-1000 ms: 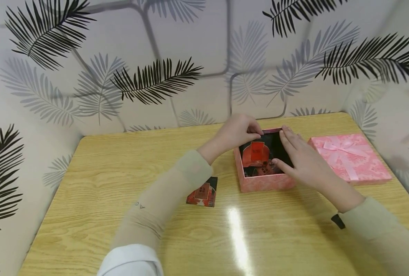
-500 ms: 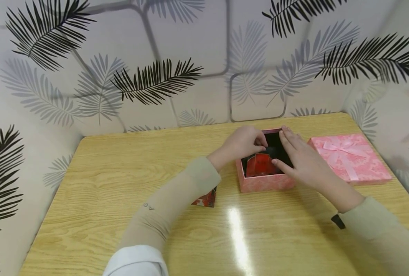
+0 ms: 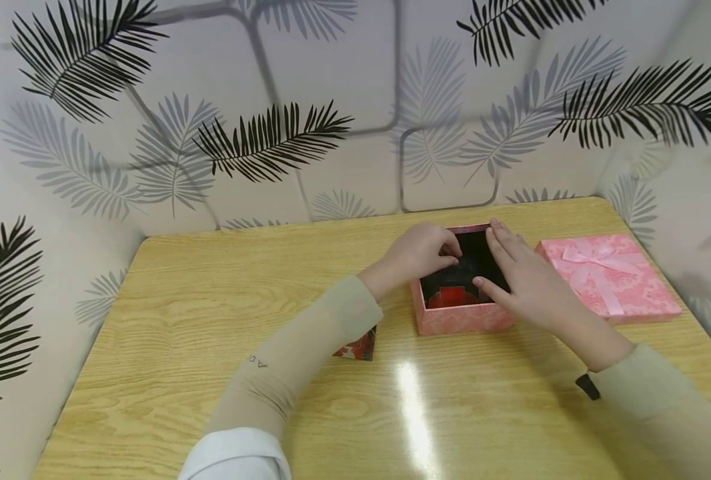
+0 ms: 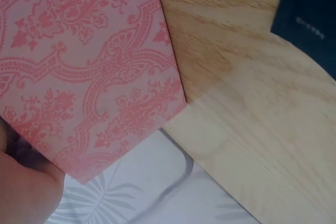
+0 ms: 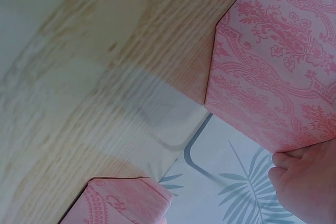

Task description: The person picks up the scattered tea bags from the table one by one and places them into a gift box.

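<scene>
A pink patterned box (image 3: 469, 321) stands uncovered at the table's back right, dark inside. My left hand (image 3: 421, 253) reaches over its left side, thumb and index finger curled close together inside. Just below those fingertips, a red-and-black packet (image 3: 451, 297) shows low in the box, partly hidden by the front wall. I cannot tell if the fingers still pinch it. My right hand (image 3: 526, 280) lies with straight fingers along the box's right rim, thumb reaching over the opening. In the right wrist view its fingers (image 5: 286, 161) are against the box (image 5: 278, 61).
To the right lies the pink lid (image 3: 637, 277) with a ribbon bow. Another red-and-black packet (image 3: 361, 345) lies on the wooden table (image 3: 223, 287), partly covered by the left sleeve (image 3: 307, 340). A leaf-patterned wall (image 3: 355, 167) rises behind the table's back edge.
The packet has gone lower into the box, leaving less of its red showing. My left hand moved down and right, then slightly back left. The right hand has stayed put.
</scene>
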`<state>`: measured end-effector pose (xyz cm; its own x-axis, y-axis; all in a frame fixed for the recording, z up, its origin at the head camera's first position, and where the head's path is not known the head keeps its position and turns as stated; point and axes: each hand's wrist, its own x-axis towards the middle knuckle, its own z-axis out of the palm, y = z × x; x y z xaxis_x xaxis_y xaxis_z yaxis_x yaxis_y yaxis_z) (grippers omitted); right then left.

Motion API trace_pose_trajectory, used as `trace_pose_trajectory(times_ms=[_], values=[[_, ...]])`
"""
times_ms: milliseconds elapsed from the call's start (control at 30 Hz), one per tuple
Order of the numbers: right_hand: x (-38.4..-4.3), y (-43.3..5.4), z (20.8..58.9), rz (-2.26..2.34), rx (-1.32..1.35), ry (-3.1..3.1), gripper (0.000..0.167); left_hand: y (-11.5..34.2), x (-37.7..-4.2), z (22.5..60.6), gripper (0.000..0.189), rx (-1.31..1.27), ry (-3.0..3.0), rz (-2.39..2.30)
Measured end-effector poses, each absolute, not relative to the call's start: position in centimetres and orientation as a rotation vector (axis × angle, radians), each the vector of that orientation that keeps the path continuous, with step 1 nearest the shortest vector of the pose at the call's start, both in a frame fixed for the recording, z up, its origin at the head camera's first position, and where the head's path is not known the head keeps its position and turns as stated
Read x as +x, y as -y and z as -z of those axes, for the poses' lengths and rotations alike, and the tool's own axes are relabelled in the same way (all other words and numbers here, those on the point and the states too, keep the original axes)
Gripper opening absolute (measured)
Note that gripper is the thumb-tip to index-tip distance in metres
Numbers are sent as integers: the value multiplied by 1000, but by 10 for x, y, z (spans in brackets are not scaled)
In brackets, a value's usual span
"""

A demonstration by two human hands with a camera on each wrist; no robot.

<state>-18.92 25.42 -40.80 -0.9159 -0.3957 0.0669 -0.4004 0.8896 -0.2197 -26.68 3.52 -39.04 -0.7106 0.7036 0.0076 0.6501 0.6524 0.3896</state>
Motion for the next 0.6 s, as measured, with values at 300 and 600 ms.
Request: trace_pose_trajectory(times_ms=[300, 600], values=[[-189, -253, 407, -360, 624, 3034, 92, -23, -268, 386, 19, 1080, -2677, -694], [-189, -254, 407, -380, 632, 3034, 93, 1, -262, 382, 21, 1050, -2614, -969]])
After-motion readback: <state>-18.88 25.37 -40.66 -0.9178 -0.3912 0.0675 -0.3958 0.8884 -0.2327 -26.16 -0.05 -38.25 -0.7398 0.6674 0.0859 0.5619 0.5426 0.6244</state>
